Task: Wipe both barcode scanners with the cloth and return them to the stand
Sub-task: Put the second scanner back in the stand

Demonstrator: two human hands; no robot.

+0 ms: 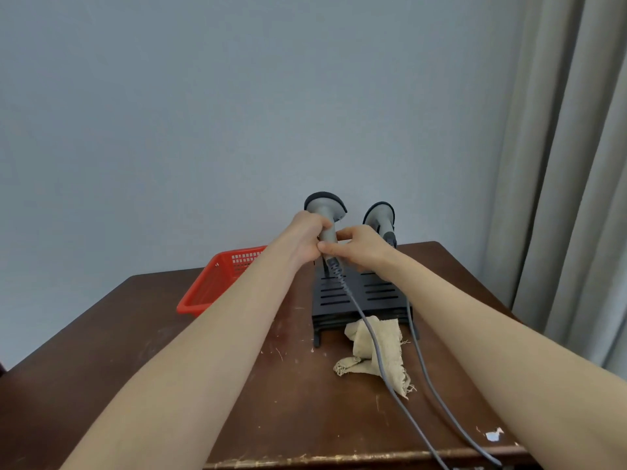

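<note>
Two grey barcode scanners stand upright at the back of a black slotted stand [359, 293]. My left hand [307, 240] grips the handle of the left scanner [325, 208]. My right hand [359, 245] pinches the same handle just above its cable plug. The right scanner [380, 215] sits untouched beside it, partly hidden by my right hand. A crumpled beige cloth [376, 347] lies on the table in front of the stand, under the left scanner's grey cable [390, 378]. A second grey cable [437, 395] runs off the front edge.
A red plastic basket [213, 283] sits at the back left of the brown wooden table [169, 334]. A grey wall is close behind the stand and a curtain [570, 164] hangs at the right. The table's front edge [305, 459] is chipped.
</note>
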